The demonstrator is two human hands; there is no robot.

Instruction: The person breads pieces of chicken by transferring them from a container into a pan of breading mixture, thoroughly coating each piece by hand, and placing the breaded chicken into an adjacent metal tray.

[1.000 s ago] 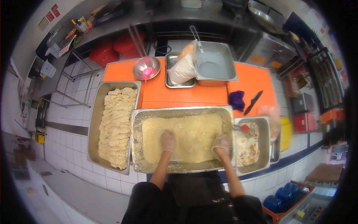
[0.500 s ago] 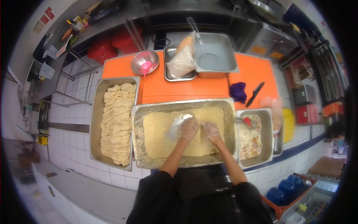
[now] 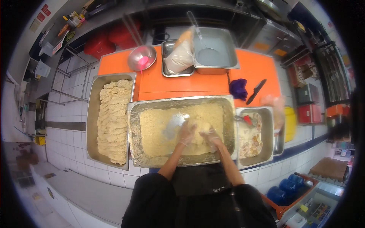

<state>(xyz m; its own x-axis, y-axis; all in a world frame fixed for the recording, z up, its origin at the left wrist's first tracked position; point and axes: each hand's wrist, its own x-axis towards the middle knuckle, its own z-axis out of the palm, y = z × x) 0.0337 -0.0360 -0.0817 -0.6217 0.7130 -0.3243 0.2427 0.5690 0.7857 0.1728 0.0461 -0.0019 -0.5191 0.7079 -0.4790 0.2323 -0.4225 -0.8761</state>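
Observation:
A wide steel pan (image 3: 134, 157) of pale yellow breading (image 3: 150, 131) lies in front of me. A shiny patch of bare pan bottom shows left of the hands. Clear gloves cover both hands. My left hand (image 3: 186, 133) and my right hand (image 3: 211, 137) cup a lumpy breaded piece (image 3: 200, 127) between them, low over the breading, fingers curled in against it. Motion blurs the left fingers, and what is inside the coating is hidden. In a long steel pan (image 3: 90, 140) to the left, breaded pieces (image 3: 114, 123) lie in packed rows.
A pan (image 3: 270, 142) at right holds raw pieces in pale batter and a red-handled utensil (image 3: 247, 119). Farther back on the orange table (image 3: 163, 89) are a bowl (image 3: 133, 59), a bagged powder (image 3: 180, 57), a water tub (image 3: 218, 41), a purple cloth (image 3: 238, 89) and a knife (image 3: 256, 92).
My hands have come up slightly from pressing in the breading, and a coated lump now shows between them. The whole view has shifted a little.

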